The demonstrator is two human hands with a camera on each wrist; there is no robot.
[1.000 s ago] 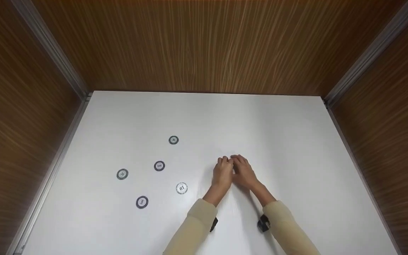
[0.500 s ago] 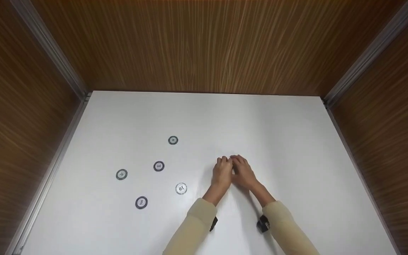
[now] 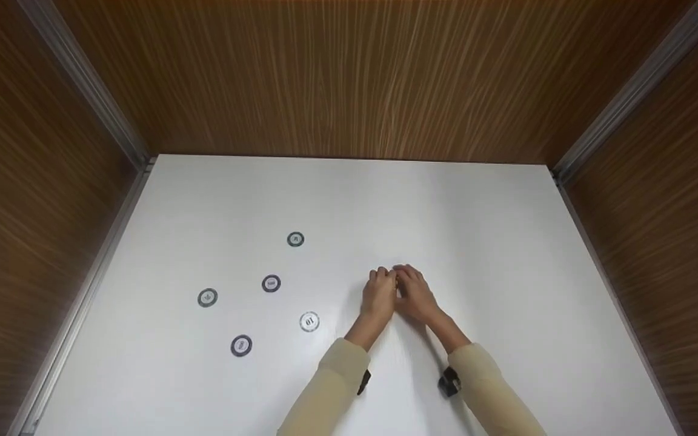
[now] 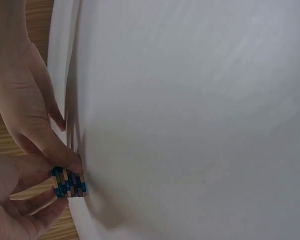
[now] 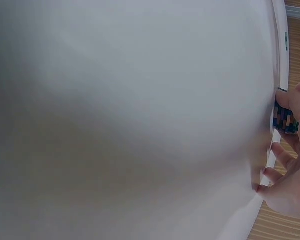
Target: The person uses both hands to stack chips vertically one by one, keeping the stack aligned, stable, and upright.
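The stack of poker chips (image 4: 69, 182) is between the two hands, right of the loose chips (image 3: 271, 283) on the worktop (image 3: 494, 254). An even squeeze from both sides should suit it best: the chips look slick and thin, so a harder push from one side could slide a layer out. Contact along the full height of the edges would square them better than a pinch at one end. Whether the stack bears on the worktop, I cannot tell.

The left hand (image 3: 379, 298) grips the stack with thumb and fingers; the right hand (image 3: 417, 297) also pinches it, from the opposite side. Both forearms reach in from the near side and converge, fingers curled down, fingertips nearly meeting at the far end. The nearest loose piece, a white-rimmed chip marked 10 (image 3: 309, 321), lies left of the left forearm.
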